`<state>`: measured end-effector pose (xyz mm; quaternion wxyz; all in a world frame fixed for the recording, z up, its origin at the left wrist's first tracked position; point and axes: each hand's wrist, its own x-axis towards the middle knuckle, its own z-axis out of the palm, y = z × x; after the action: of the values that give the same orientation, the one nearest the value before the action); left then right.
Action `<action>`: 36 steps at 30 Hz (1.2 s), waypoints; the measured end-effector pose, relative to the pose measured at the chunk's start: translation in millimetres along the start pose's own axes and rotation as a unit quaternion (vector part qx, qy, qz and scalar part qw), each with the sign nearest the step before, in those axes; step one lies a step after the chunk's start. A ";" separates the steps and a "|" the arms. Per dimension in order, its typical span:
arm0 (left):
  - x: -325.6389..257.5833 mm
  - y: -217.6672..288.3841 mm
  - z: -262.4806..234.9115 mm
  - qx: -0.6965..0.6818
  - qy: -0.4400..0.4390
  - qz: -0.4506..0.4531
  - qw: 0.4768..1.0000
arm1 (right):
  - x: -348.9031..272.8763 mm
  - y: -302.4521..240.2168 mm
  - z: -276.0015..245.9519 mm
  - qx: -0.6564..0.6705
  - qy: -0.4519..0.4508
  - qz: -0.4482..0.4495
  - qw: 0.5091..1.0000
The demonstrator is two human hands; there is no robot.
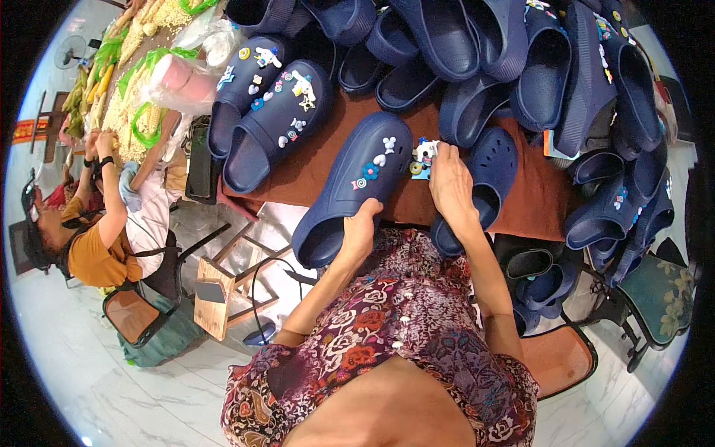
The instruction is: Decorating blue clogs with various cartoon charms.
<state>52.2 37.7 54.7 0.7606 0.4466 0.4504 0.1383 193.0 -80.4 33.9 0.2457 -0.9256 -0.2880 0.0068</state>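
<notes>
A brown-covered table (313,175) fills the upper middle of the view, heaped along its far side with a pile of navy clogs (484,52) that runs off the top edge, so its full extent cannot be told. Nearer, two decorated clogs (268,112) lie side by side, their charms too small to make out singly.

The person's forearms rise from the lower edge over a flowered blouse (402,328). The left arm bends at the elbow and reaches up to the table's near edge, where the left hand (361,231) is wrapped around the heel rim of a navy clog (354,186); the fingers are curled shut over the rim (their tips go inside the shoe and are hidden). That clog lies slantwise, toe toward the table's middle, heel overhanging the near edge, with a few small charms on its upper.

The right arm stretches straighter, and the right hand (450,186) rests palm down just beside the clog's toe, its fingertips closed on a small white charm (424,153); how tightly cannot be told, since the hand covers the pinch. Beneath this hand lies another plain clog (488,167), partly hidden by wrist and forearm.

At far left a second person in an orange top (93,257) works at another table, hands raised among pale and green items too blurred to identify.
</notes>
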 end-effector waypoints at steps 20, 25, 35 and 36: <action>-7.3 -19.6 -2.0 0.138 -0.088 0.094 0.982 | -1.2 -45.8 17.3 0.176 0.042 0.032 0.983; -5.7 -22.0 -2.0 0.174 -0.107 0.107 0.973 | -2.6 -44.3 17.3 0.128 0.061 0.011 0.990; 2.8 -44.4 -4.6 0.221 -0.115 0.181 0.951 | -4.3 -37.4 16.2 0.175 0.028 0.040 0.983; 2.6 -44.6 -3.5 0.216 -0.116 0.183 0.952 | -5.1 -37.6 17.7 0.144 0.061 0.015 0.988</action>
<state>42.3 16.2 16.7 0.6547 0.6878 0.2887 0.1223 166.1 -48.4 34.9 0.3934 -0.8834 -0.2545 -0.0046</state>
